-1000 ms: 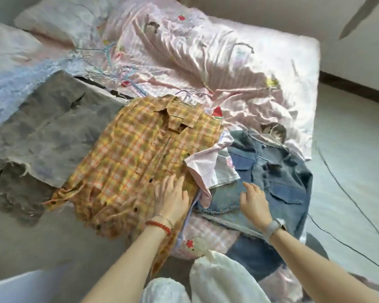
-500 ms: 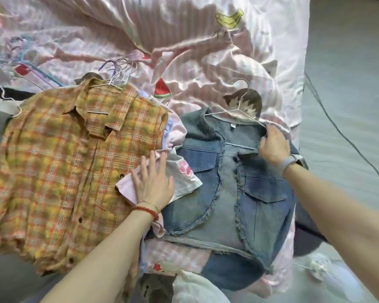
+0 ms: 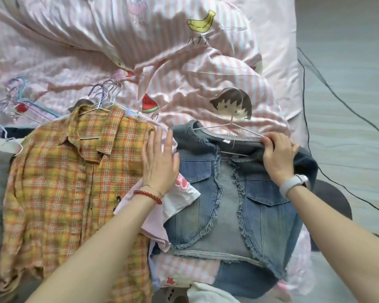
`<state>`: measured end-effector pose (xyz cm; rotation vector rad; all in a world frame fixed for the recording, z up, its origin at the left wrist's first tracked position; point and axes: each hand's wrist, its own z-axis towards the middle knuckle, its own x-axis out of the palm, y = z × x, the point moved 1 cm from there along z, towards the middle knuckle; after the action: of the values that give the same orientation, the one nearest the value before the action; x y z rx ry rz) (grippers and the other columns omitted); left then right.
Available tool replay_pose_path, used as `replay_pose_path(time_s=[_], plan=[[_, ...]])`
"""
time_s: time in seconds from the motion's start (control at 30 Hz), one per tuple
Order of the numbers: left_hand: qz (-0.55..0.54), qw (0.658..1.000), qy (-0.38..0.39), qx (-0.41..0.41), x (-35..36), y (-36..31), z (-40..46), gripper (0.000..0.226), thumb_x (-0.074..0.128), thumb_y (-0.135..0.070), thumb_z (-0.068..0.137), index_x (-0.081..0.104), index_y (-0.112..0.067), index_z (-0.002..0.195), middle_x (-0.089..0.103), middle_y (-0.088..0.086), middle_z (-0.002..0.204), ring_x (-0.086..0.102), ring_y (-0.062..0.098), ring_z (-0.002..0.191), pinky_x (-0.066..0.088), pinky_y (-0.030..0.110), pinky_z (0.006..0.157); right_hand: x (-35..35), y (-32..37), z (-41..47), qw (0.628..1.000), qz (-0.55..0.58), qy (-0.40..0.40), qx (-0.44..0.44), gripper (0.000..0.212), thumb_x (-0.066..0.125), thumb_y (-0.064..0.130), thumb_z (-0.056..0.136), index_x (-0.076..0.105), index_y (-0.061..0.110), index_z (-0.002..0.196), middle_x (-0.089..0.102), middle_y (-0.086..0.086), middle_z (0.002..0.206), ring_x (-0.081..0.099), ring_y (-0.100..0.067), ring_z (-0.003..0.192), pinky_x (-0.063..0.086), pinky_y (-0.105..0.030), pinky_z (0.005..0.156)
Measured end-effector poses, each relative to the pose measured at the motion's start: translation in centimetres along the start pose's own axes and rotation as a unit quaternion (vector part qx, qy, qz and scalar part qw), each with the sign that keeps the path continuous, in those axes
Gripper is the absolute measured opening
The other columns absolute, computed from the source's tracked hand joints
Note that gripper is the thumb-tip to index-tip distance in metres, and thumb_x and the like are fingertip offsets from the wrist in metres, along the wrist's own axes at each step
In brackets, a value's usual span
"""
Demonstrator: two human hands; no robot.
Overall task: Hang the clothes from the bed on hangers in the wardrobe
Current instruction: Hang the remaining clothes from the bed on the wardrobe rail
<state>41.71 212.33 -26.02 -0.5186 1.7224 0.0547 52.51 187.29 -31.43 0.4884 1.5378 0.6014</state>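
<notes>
Head view looks down on a bed (image 3: 289,68) covered with clothes, the person's two forearms reaching in from the near edge. Nearest the camera, a scrap of white fabric (image 3: 208,294) shows at the bottom edge. At near right lies a short blue denim jacket with frayed edges and two chest pockets (image 3: 228,206), spread front-up, with a white wire hanger (image 3: 232,124) threaded through its neck and the hook pointing to the far side. The right hand (image 3: 279,159), a pale watch on its wrist, has its fingers curled over the jacket's collar and right shoulder, gripping the cloth there. The left hand (image 3: 160,165), a red bead bracelet on its wrist, lies flat with fingers straight and spread, resting on a pink and white garment (image 3: 177,197) between the jacket and a yellow and orange plaid shirt (image 3: 70,182) at left. That shirt also lies front-up on a white wire hanger. Beyond its collar sits a loose bunch of coloured wire hangers (image 3: 106,92), more at far left. Farther off spreads the rumpled pink striped quilt with banana, watermelon and cartoon prints (image 3: 140,40). A dark cable (image 3: 337,95) crosses the floor at right.
</notes>
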Motion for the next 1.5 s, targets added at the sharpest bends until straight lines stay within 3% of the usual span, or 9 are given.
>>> replay_pose_path(time_s=[0.13,0.23,0.33,0.57,0.7,0.87,1.17,1.3,1.5], plan=[[0.041,0.988,0.145,0.033,-0.5,-2.0,5.7,0.059,0.033,-0.035,0.099,0.006,-0.018,0.148,0.008,0.003,0.156,-0.003,0.022,0.143,0.003,0.051,0.113,-1.7,-0.1,-0.9,0.998,-0.003,-0.049,-0.044,0.031,0.039,0.029,0.087,0.061,0.006,0.082,0.062,-0.009,0.08,0.055,-0.026,0.079,0.013,-0.025,0.069],[0.065,0.972,0.215,0.066,-0.3,-2.6,7.0,0.034,0.035,-0.034,0.098,0.042,-0.016,0.126,0.05,0.009,0.129,0.038,0.028,0.128,0.026,0.049,0.104,-3.0,-0.4,-0.8,0.996,-0.012,-0.077,-0.046,0.031,0.04,0.029,0.087,0.062,0.007,0.083,0.064,-0.008,0.08,0.056,-0.027,0.076,0.013,-0.025,0.068],[0.019,0.981,0.17,0.093,-1.4,-3.9,5.5,0.022,0.04,-0.033,0.097,0.042,-0.017,0.083,0.059,0.008,0.091,0.057,0.031,0.092,0.037,0.034,0.068,-4.2,-0.6,0.0,0.993,-0.04,-0.106,-0.037,0.028,0.042,0.026,0.087,0.063,0.007,0.084,0.064,-0.009,0.081,0.056,-0.028,0.078,0.02,-0.03,0.074],[-0.112,0.987,0.105,0.052,-6.6,-4.6,0.4,0.042,0.047,-0.035,0.094,0.032,-0.022,0.057,0.043,-0.005,0.059,0.05,0.023,0.069,0.029,0.033,0.059,-5.3,2.3,2.5,0.994,-0.024,-0.098,-0.037,0.026,0.048,0.023,0.087,0.066,0.005,0.088,0.064,-0.015,0.085,0.056,-0.034,0.087,0.023,-0.033,0.088],[-0.129,0.988,0.081,0.038,-9.8,-5.1,-0.3,0.046,0.049,-0.036,0.093,0.032,-0.019,0.054,0.039,-0.005,0.054,0.04,0.016,0.056,0.019,0.035,0.054,-6.3,4.7,2.7,0.995,0.014,-0.096,-0.036,0.043,0.037,0.038,0.085,0.066,0.006,0.089,0.065,-0.013,0.089,0.055,-0.033,0.09,0.026,-0.037,0.091],[-0.122,0.992,0.04,0.01,-12.5,-6.2,-1.5,0.043,0.048,-0.04,0.093,0.035,-0.022,0.056,0.043,-0.004,0.057,0.047,0.024,0.064,0.026,0.033,0.055,-8.5,6.4,2.3,0.991,0.027,-0.122,-0.037,0.034,0.044,0.033,0.086,0.067,0.008,0.088,0.066,-0.01,0.09,0.056,-0.031,0.09,0.029,-0.044,0.093],[-0.222,0.972,-0.078,0.005,-15.5,-8.3,-2.7,0.032,0.048,-0.032,0.094,0.046,-0.016,0.067,0.047,-0.005,0.061,0.05,0.025,0.067,0.025,0.031,0.052,-16.0,12.2,4.7,0.936,-0.042,-0.304,-0.173,0.021,0.049,0.021,0.087,0.066,0.009,0.082,0.063,-0.01,0.075,0.041,-0.015,0.081,0.021,-0.036,0.094],[-0.229,0.959,-0.163,0.034,-19.4,-9.8,-2.9,0.032,0.049,-0.035,0.094,0.058,-0.006,0.083,0.058,0.006,0.082,0.056,0.03,0.084,0.027,0.03,0.06,-20.0,16.0,6.7,0.922,-0.035,-0.33,-0.198,0.021,0.047,0.021,0.09,0.065,0.01,0.086,0.062,-0.009,0.081,0.053,-0.022,0.084,0.014,-0.035,0.106],[-0.252,0.936,-0.232,0.084,-29.2,-11.4,-2.1,0.03,0.049,-0.038,0.093,0.06,-0.011,0.088,0.062,0.007,0.077,0.058,0.029,0.079,0.036,0.031,0.061,-26.9,24.4,9.4,0.904,0.027,-0.365,-0.222,0.026,0.043,0.024,0.093,0.065,0.008,0.092,0.062,-0.011,0.088,0.055,-0.032,0.09,0.011,-0.044,0.11]])
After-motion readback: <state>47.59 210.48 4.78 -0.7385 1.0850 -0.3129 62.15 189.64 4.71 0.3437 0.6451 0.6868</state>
